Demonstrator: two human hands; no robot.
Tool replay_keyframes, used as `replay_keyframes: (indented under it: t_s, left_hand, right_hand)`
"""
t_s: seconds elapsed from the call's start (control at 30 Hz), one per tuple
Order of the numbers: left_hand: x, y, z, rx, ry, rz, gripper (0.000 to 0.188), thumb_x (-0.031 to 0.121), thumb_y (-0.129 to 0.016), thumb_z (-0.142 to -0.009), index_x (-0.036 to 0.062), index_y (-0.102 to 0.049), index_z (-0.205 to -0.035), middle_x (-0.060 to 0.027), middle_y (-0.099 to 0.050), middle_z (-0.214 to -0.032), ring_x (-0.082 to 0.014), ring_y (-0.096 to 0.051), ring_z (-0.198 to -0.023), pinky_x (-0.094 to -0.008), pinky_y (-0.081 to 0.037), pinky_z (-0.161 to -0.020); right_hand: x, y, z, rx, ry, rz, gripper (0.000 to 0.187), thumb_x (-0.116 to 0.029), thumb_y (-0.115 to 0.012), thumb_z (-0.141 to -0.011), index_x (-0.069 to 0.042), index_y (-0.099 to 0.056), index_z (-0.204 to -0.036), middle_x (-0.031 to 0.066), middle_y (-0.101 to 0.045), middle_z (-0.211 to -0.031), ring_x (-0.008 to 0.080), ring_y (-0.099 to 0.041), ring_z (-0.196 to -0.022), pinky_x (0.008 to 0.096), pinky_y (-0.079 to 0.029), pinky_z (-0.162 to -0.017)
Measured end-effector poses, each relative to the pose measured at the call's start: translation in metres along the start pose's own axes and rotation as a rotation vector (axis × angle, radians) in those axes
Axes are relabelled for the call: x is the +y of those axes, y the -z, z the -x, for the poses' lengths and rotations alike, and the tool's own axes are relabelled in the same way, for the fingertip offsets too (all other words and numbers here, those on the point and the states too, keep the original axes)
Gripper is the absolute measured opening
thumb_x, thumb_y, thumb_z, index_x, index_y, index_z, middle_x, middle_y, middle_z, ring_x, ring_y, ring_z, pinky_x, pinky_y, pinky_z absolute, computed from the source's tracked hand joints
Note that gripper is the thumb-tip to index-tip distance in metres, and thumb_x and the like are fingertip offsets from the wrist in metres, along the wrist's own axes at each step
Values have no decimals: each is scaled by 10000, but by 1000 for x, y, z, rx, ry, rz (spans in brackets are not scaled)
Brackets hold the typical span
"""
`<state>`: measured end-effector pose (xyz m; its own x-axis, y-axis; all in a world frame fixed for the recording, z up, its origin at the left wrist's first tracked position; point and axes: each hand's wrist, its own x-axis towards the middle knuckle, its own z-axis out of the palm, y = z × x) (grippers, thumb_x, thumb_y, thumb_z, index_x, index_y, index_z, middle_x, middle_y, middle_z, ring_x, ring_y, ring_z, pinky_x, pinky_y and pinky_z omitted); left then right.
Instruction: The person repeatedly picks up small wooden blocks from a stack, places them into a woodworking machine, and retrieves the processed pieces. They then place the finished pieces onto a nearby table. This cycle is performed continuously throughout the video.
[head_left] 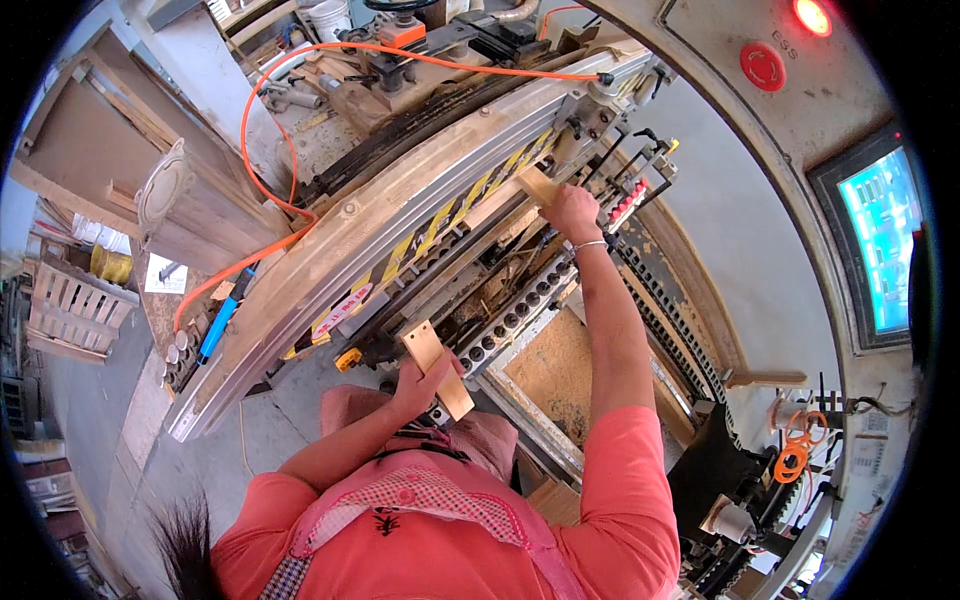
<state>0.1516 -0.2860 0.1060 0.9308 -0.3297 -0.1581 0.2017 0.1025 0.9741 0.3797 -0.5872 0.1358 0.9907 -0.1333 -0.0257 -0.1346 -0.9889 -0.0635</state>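
Loading step: right hand [570, 212] grips a wooden block [537, 185] at the drilling machine [400, 215]; left hand [420, 385] clasps a second block [437, 368]. Seating it squarely likely follows.

Concrete floor [90, 400]; wooden pallets [70, 310] left; control screen [880, 235] right.

far end of wooden strip [537, 184] hidden under right hand [571, 212], short wooden block [437, 368] partly covered by left hand [422, 385], touchscreen [882, 238] blurred, its right side cut off by the rim

near block [437, 368]: pale flat wooden piece, tilted, held at the machine's front edge
far block [537, 184]: pale wooden piece, gripped against the striped rail
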Motion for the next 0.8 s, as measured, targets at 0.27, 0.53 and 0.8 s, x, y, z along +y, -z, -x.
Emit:
replay_keyframes:
  t_s: [0.27, 0.53, 0.8]
  left_hand:
    - [4, -2, -1, 24, 42, 32, 200, 150, -466, -903, 18, -567, -793, -32, -596, -735, -97, -562, -667, -242, -445, -605]
    - [3, -4, 1, 18, 53, 54, 186, 165, -464, -911, 13, -555, -857, -45, -597, -766, -102, -564, -699, -250, -450, -626]
    - [-4, -2, -1, 9, 73, 70, 184, 159, -449, -915, 13, -543, -857, -44, -589, -768, -103, -556, -694, -247, -449, -633]
  right_hand:
    - [-4, 3, -3, -15, -15, -22, 402, -377, -714, -629, -32, -664, -829, 150, -655, -846, 300, -635, -819, 376, -516, -722]
    - [-7, -4, -10, -12, -49, -13, 373, -344, -702, -637, -23, -673, -825, 153, -656, -849, 298, -638, -821, 374, -518, -727]
    - [-12, 5, -7, -11, -39, -31, 305, -287, -665, -642, -51, -676, -835, 139, -658, -871, 292, -639, -829, 366, -519, -728]
